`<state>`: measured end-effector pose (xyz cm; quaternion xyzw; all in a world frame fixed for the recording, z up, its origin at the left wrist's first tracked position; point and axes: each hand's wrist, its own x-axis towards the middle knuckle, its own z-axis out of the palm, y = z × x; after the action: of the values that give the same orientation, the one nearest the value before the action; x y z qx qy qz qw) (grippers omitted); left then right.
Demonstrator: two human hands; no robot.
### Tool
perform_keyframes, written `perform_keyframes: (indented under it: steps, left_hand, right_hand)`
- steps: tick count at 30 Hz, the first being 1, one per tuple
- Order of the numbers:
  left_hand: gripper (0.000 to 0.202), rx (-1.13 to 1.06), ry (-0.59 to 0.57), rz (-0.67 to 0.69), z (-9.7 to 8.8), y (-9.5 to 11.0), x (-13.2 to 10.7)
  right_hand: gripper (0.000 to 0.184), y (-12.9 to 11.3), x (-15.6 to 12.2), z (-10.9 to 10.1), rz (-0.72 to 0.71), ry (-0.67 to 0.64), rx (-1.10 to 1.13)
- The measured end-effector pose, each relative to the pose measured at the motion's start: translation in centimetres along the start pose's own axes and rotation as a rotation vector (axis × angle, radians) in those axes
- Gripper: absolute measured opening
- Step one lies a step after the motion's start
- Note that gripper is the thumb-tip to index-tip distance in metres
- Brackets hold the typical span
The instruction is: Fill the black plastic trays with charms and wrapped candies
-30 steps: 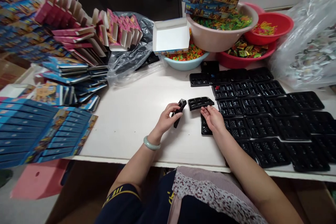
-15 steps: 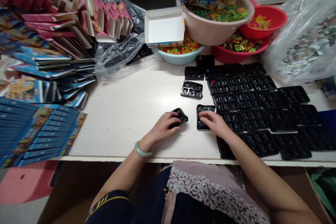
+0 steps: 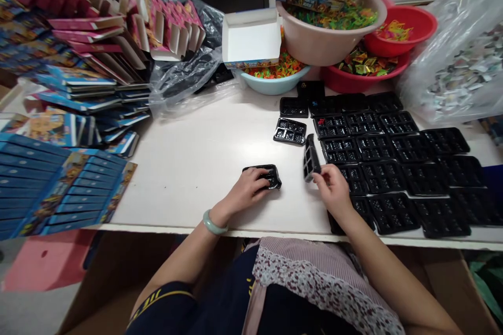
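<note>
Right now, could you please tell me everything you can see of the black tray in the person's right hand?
The black tray is thin, glossy moulded plastic by its look, with small rectangular compartments; their contents cannot be made out. It is turned up on edge, compartment side facing left, over the white table, just left of the rows of flat trays. The right hand pinches its near end. Whether its lower edge rests on the table is unclear.

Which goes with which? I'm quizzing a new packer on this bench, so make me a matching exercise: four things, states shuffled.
1 left hand
2 right hand
3 beige basin
4 green bangle

A holds tilted tray on edge
B holds green pieces
C clasps flat tray
D worn on the wrist

Pairs: 1-C, 2-A, 3-B, 4-D
</note>
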<state>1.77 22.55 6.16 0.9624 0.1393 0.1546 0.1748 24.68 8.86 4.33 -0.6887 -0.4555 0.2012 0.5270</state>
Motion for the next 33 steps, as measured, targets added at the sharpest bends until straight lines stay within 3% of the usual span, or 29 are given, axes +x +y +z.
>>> perform_keyframes:
  steps: [4, 7, 9, 11, 13, 15, 18, 20, 22, 27, 33]
  left_hand:
    - [0.016, -0.062, -0.081, 0.052, -0.6, 2.1, -0.3]
    - [0.021, -0.123, -0.125, 0.067, -1.0, 3.4, -0.7]
    - [0.024, -0.129, -0.165, 0.068, -1.1, 4.0, -1.0]
    - [0.026, -0.121, -0.193, 0.069, -0.8, 4.4, -1.3]
    - [0.025, -0.122, -0.204, 0.085, 0.0, 4.9, -1.4]
    - [0.023, -0.132, -0.203, 0.111, 1.0, 5.4, -1.1]
    - [0.021, -0.122, -0.218, 0.15, 2.7, 6.4, -0.1]
    - [0.021, -0.087, -0.241, 0.179, 3.6, 7.2, 0.8]
    - [0.021, -0.034, -0.263, 0.203, 4.4, 7.9, 1.6]
    - [0.015, 0.096, -0.275, 0.186, 5.5, 8.0, 3.5]
    - [0.015, 0.148, -0.173, 0.177, 7.4, 5.6, 6.4]
  right_hand:
    - [0.03, 0.5, -0.8, 2.6, 0.414, 0.144, 0.678]
    - [0.034, 0.9, -2.3, 5.4, 0.635, 0.144, 0.952]
    - [0.033, 0.9, -3.6, 6.2, 0.709, 0.036, 0.992]
    - [0.034, 1.0, -4.7, 5.7, 0.729, -0.165, 0.913]
    - [0.036, 1.0, -5.2, 4.1, 0.66, -0.359, 0.727]
    - [0.029, 1.2, -4.8, 2.2, 0.491, -0.45, 0.47]
    - [0.024, 1.4, -2.3, 0.2, 0.124, -0.428, 0.042]
    - [0.032, 1.6, 0.2, 0.0, -0.119, -0.424, -0.197]
    - [0.037, 2.0, 2.6, 0.5, -0.261, -0.449, -0.391]
    - [0.028, 3.0, 5.8, 1.7, -0.39, -0.403, -0.677]
    - [0.018, 4.5, 6.3, 0.7, -0.374, -0.237, -0.768]
